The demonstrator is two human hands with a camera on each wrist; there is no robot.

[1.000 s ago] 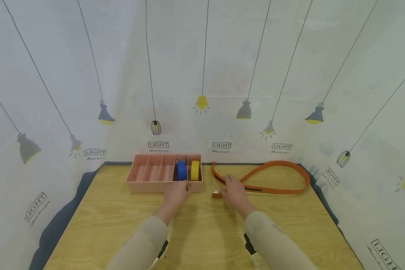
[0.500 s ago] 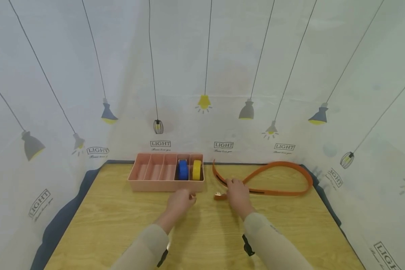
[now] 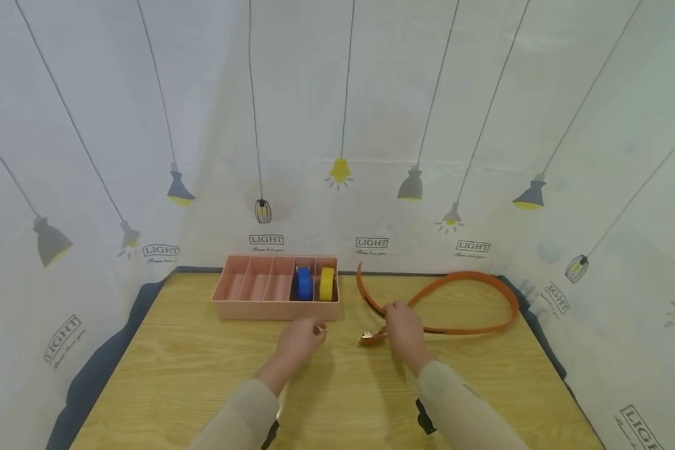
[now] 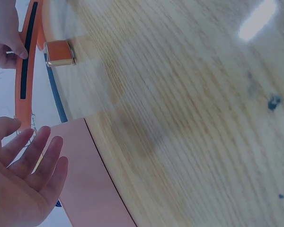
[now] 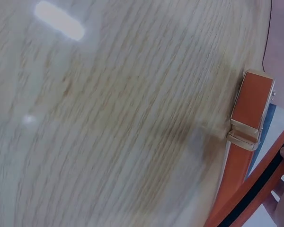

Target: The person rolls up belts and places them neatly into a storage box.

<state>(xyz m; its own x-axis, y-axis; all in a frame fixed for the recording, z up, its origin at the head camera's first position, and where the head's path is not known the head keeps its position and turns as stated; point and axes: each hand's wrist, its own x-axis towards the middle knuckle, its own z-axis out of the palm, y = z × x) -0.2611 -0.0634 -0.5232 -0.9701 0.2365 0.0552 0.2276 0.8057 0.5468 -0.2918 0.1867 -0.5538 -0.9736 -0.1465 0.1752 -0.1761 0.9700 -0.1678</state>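
An orange belt (image 3: 467, 332) lies looped at the right of the table, with a gold-framed buckle (image 3: 372, 338) at its near end. My right hand (image 3: 404, 328) pinches the strap's free part between thumb and fingers; in the right wrist view the strap's black strip faces the camera beside the buckle (image 5: 252, 101). My left hand (image 3: 299, 344) is just in front of a pink divided box (image 3: 270, 310), holding nothing. Its fingers show loosely bent and apart in the left wrist view, where the belt's tail (image 4: 23, 111) passes behind the fingertips.
Two right-hand compartments of the box hold a blue coiled band (image 3: 304, 284) with metal at its top and a yellow coiled band (image 3: 327, 284). A white sheet printed with lamps (image 3: 371, 206) hangs behind the wooden table (image 3: 343, 400).
My right hand has drawn the strap slightly right and towards me, and the buckle has shifted the same way. My left hand has pulled back from the box's front wall.
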